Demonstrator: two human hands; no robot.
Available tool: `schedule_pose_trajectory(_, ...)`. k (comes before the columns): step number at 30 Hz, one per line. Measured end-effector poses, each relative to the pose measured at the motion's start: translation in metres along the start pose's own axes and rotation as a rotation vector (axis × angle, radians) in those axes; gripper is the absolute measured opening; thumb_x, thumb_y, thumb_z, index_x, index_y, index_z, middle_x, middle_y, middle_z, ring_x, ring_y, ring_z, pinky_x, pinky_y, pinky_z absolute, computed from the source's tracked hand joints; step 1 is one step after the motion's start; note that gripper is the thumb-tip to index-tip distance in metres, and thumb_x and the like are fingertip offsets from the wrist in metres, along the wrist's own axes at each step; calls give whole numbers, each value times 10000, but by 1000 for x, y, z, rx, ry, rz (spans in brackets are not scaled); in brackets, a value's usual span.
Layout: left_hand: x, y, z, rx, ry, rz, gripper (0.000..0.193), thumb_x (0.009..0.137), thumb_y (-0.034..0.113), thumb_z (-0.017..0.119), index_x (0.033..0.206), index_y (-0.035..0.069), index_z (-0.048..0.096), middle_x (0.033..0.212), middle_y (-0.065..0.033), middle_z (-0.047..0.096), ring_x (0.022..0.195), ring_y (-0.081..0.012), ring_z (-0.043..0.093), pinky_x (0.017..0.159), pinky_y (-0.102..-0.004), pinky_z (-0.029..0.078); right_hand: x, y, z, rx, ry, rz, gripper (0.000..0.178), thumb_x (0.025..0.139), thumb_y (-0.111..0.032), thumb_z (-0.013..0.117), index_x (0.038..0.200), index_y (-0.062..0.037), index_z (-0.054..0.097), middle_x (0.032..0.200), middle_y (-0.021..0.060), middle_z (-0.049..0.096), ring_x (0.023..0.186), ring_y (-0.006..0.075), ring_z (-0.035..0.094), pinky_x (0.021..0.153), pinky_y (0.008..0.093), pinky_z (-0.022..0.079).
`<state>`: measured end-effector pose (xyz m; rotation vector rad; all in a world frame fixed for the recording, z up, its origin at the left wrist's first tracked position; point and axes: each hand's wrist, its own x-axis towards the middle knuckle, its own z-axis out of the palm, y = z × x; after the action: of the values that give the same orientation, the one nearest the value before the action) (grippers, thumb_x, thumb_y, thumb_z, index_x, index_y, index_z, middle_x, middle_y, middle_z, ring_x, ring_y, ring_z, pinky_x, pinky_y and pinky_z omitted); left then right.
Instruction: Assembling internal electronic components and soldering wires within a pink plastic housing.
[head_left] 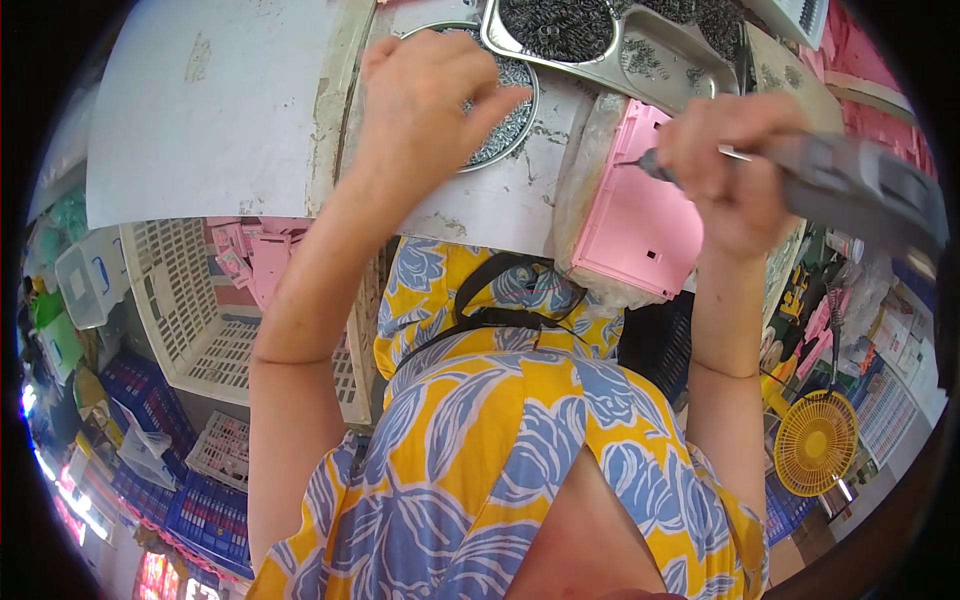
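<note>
My left hand (430,100) is over a round metal dish (537,105) of small silver screws (505,138). Its thumb stands out to the right, apart from the other fingers, which are curled and partly hidden; nothing shows in its grasp. Wrapped in my right hand (735,175) is a grey electric screwdriver (865,190), blurred by motion, its thin bit pointing left. That tip appears over a pink plastic panel (640,225) with small square holes; whether they touch I cannot tell. The panel lies on a clear plastic-wrapped block (580,190) at the table's near edge.
A compartmented steel tray (640,85) with dark small parts (558,28) stands beyond the panel. Down to the left is a white slatted crate (185,310) with pink pieces (268,262). A yellow round fan (815,443) is at lower right. The white tabletop (230,110) extends left.
</note>
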<state>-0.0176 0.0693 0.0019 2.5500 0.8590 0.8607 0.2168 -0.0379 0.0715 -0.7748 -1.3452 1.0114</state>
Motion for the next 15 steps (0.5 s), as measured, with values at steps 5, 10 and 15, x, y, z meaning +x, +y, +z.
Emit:
schedule_pose_trajectory(5, -11, 62, 9, -306, -33, 120, 180, 752, 199, 836, 810, 143, 676, 858, 23, 686, 843, -179, 638, 892, -397, 365, 5, -44, 11, 135, -90, -48, 371, 961, -500, 645, 1086, -164, 547, 690, -70, 518, 568, 75, 465, 634, 293, 468)
schedule_pose_trajectory(10, -21, 75, 19, -427, 30, 163, 164, 742, 169, 839, 841, 147, 711, 863, 25, 704, 797, -169, 638, 885, -398, 367, -10, -49, 21, 76, -73, -21, 389, 949, -523, 664, 1067, -174, 540, 690, -78, 538, 533, 66, 484, 613, 261, 465)
schedule_pose_trajectory(15, -25, 79, 19, -339, -1, 207, 210, 706, 199, 849, 850, 150, 703, 880, 33, 696, 810, -177, 633, 887, -398, 361, -17, -48, 25, 83, -41, -20, 377, 952, -504, 667, 1047, -164, 537, 675, -74, 532, 515, 70, 474, 598, 265, 466)
